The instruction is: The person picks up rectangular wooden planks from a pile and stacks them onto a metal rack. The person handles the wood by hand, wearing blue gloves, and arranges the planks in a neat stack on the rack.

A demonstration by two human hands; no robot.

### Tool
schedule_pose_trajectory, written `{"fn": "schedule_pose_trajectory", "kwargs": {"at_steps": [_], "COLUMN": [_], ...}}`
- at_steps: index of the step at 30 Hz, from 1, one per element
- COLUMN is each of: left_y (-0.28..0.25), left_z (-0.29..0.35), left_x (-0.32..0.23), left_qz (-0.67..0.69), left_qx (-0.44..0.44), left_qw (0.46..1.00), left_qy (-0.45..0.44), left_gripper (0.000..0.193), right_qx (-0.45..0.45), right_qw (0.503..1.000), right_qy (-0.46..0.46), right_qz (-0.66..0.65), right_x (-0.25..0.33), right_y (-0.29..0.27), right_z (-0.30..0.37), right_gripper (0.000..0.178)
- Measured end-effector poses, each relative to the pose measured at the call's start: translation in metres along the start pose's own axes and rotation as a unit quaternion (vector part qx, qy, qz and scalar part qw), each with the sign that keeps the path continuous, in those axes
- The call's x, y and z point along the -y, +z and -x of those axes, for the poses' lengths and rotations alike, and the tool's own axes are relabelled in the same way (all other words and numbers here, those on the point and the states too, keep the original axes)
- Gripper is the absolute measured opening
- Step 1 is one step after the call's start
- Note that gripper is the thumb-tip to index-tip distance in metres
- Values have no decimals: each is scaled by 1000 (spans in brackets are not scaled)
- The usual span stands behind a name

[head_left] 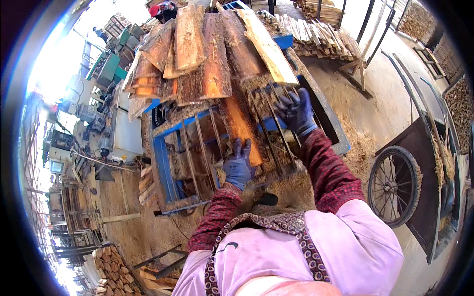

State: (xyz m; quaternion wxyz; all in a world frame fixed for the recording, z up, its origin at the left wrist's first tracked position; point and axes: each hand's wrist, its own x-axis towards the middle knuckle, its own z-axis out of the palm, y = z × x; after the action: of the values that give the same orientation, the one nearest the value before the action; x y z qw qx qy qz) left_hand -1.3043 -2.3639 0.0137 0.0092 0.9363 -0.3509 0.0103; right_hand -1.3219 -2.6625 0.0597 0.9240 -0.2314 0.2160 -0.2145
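Note:
My left hand, in a dark blue-grey work glove, lies on the near end of a narrow orange-brown wood slab. Its fingers are stretched out and apart. The slab slopes down from under the pile onto the bars of a blue metal frame. Gloved the same way, my right hand hovers over the bars with fingers spread and slightly bent. It is just below the near end of a pale split board, and I see nothing in its grasp. Several bark-edged slabs lie heaped on the frame's far part.
A two-wheeled cart with a spoked wheel stands at the right. Stacked boards lie behind the frame. Green machinery is at the far left, near a person in a red cap. Sawdust covers floor beside the frame.

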Motion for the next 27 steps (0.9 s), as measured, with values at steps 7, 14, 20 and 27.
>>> {"fn": "schedule_pose_trajectory", "kwargs": {"at_steps": [7, 14, 20, 27], "left_y": [16, -109, 4, 21], "left_z": [-105, -160, -138, 33], "left_x": [36, -71, -132, -211], "left_qz": [57, 839, 566, 832], "left_qx": [-39, 292, -41, 73], "left_qw": [996, 453, 799, 545], "left_qy": [60, 75, 199, -72], "left_gripper": [106, 84, 39, 28], "right_qx": [15, 90, 204, 18], "right_qw": [975, 584, 525, 923], "right_qy": [-25, -430, -397, -55], "right_qz": [218, 683, 725, 381], "right_x": [65, 94, 98, 53], "right_y": [33, 50, -5, -122], "right_z": [-57, 116, 199, 246], "right_gripper": [45, 35, 56, 46]}}
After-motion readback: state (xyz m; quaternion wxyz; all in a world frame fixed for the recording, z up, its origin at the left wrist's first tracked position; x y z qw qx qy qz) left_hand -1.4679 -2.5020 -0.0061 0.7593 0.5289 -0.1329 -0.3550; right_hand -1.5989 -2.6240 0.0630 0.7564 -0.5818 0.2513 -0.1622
